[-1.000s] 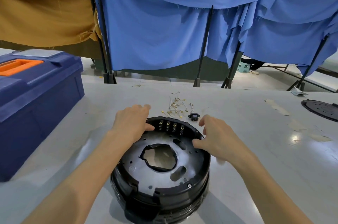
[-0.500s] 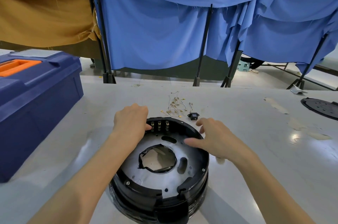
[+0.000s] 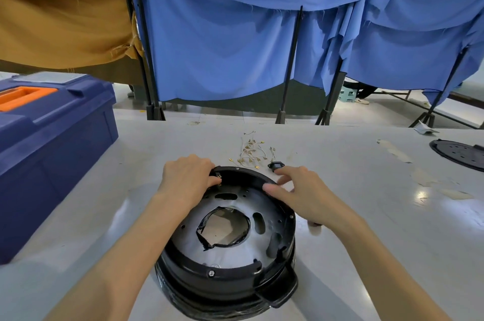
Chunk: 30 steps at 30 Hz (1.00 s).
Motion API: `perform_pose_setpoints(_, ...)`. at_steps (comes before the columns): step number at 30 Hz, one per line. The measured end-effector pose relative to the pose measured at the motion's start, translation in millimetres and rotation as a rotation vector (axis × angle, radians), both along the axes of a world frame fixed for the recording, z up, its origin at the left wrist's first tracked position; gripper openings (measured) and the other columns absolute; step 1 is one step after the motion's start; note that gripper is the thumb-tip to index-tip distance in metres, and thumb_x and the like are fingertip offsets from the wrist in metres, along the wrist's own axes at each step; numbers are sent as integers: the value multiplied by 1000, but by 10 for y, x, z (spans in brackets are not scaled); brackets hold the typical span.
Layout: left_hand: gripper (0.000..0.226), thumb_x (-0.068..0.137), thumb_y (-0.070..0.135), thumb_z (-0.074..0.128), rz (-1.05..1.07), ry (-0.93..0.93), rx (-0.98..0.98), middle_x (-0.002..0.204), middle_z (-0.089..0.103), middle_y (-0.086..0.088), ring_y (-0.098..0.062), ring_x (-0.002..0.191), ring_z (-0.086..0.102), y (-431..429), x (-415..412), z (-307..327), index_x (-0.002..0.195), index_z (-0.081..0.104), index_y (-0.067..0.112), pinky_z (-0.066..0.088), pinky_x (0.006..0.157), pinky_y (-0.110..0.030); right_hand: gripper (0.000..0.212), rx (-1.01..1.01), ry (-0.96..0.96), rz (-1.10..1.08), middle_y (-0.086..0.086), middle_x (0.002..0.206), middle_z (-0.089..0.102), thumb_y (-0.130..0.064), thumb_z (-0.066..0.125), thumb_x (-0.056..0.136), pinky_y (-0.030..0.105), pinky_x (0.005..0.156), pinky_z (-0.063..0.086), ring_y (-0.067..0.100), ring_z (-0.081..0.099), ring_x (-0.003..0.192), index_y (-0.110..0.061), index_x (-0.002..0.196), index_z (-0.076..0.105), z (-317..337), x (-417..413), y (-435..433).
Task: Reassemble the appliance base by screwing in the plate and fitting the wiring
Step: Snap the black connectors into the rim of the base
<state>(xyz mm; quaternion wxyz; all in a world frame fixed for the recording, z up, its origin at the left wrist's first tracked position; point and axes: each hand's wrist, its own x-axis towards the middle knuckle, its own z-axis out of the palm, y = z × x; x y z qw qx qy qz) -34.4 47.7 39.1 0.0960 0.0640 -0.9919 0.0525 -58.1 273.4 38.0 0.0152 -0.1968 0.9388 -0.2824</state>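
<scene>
Appliance base (image 3: pixel 222 277) on counter (image 3: pixel 366 216), lower centre. Our left hand (image 3: pixel 183 181) grips far rim; right hand (image 3: pixel 296 192) rests loose-fingered opposite, likely steadying it. Wiring (image 3: pixel 251 153) loose beyond, unfitted.

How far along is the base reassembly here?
Done: the plate sits in the base, with a rim screw in. In hand: the left hand grips the far rim, the right hand rests on it. Left: the loose wires and small black socket lie on the table, unfitted.
</scene>
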Motion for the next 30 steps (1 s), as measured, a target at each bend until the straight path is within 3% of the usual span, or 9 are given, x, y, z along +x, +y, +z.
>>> perform_pose_setpoints(2, 39, 96, 53, 46, 9, 1, -12, 108, 64, -3, -26, 100, 62, 22, -10, 0, 120, 62, 26, 37, 66, -30, 64, 149, -76, 26, -3, 116, 59, -52, 67, 83, 21, 60, 43, 2, 58, 65, -22, 135, 45, 62, 25, 87)
perform_pose_setpoints(4, 37, 96, 49, 50, 35, -4, -4, 105, 63, -5, -28, 98, 62, 50, 3, 16, 114, 62, 19, 37, 66, -31, 53, 164, -125, 51, -2, 105, 61, -35, 69, 81, 15, 45, 41, 2, 51, 44, -20, 126, 47, 108, 66, 100)
perform_pose_setpoints(6, 34, 97, 44, 53, 73, -28, 0, 106, 59, -6, -29, 100, 60, 57, 23, 45, 112, 57, 14, 37, 68, -32, 46, 148, -49, 67, 2, 105, 64, -19, 65, 82, 14, 49, 41, 5, 52, 57, -16, 127, 52, 73, 40, 60)
perform_pose_setpoints(11, 46, 87, 61, 56, 111, -98, -18, 76, 44, 1, -24, 80, 52, 36, 42, 142, 98, 50, 17, 38, 65, -32, 46, 66, 145, 46, 3, 130, 60, -12, 47, 97, 30, 90, 43, 23, 57, 109, -25, 141, 50, -137, -34, -84)
perform_pose_setpoints(14, 51, 95, 55, 48, 25, -61, 81, 113, 60, -5, -29, 104, 59, 16, 40, 33, 134, 44, 23, 42, 74, -36, 39, -185, 51, 57, -3, 132, 61, -24, 51, 100, 6, 77, 42, 5, 61, 95, -25, 140, 51, -155, -49, -85)
perform_pose_setpoints(19, 32, 101, 42, 45, 73, -4, 15, 108, 60, -8, -30, 101, 61, -14, 34, -56, 113, 60, 16, 36, 66, -31, 55, 74, -49, 7, -7, 108, 62, -57, 65, 84, 20, 64, 39, 7, 58, 86, -25, 126, 50, 32, -34, 106)
perform_pose_setpoints(24, 20, 99, 29, 50, 139, -91, 42, 99, 51, -8, -29, 91, 52, -1, 81, 26, 109, 53, 11, 35, 68, -32, 46, 82, -33, 56, -3, 101, 61, -17, 69, 80, 16, 56, 40, 6, 54, 74, -17, 125, 57, 25, -3, 52)
perform_pose_setpoints(28, 20, 95, 33, 57, 204, -173, 71, 91, 46, -3, -25, 85, 44, -87, 127, 129, 100, 49, 16, 38, 70, -33, 38, -23, 114, 43, -1, 113, 68, -11, 57, 92, 25, 80, 47, 19, 62, 96, -21, 128, 63, -79, -12, -84)
perform_pose_setpoints(30, 33, 94, 47, 56, 155, -187, 136, 106, 56, -6, -27, 94, 52, -90, 116, 128, 106, 50, 17, 43, 77, -35, 32, -117, 141, 26, -2, 117, 69, -15, 54, 98, 18, 82, 43, 18, 63, 105, -19, 128, 64, -146, -5, -122)
